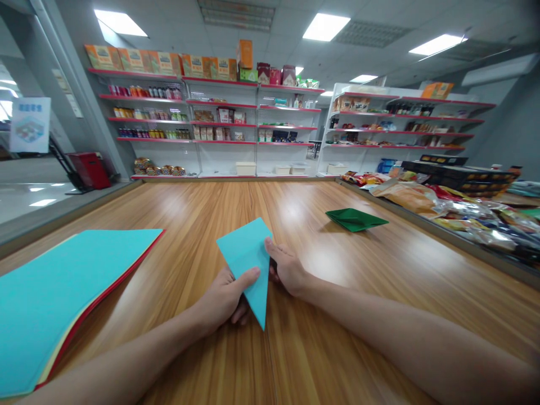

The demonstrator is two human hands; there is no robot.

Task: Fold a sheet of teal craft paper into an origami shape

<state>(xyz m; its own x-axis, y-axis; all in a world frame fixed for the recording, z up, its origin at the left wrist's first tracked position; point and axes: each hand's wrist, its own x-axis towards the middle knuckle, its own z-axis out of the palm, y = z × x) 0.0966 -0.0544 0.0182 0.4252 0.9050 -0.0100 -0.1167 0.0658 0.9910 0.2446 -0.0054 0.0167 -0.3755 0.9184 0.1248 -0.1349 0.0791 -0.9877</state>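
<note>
A folded sheet of light blue paper is held up over the middle of the wooden table, its narrow point aimed down toward me. My left hand grips its lower left part, thumb flat on the front face and fingers behind. My right hand pinches the right edge, thumb near the upper right corner and the other fingers partly hidden behind the paper. Farther back on the right lies a folded dark green paper piece, touched by neither hand.
A stack of coloured paper, blue on top with yellow and red beneath, lies on the wooden table at left. Packaged snacks fill the area past the table's right edge. Stocked shelves stand behind.
</note>
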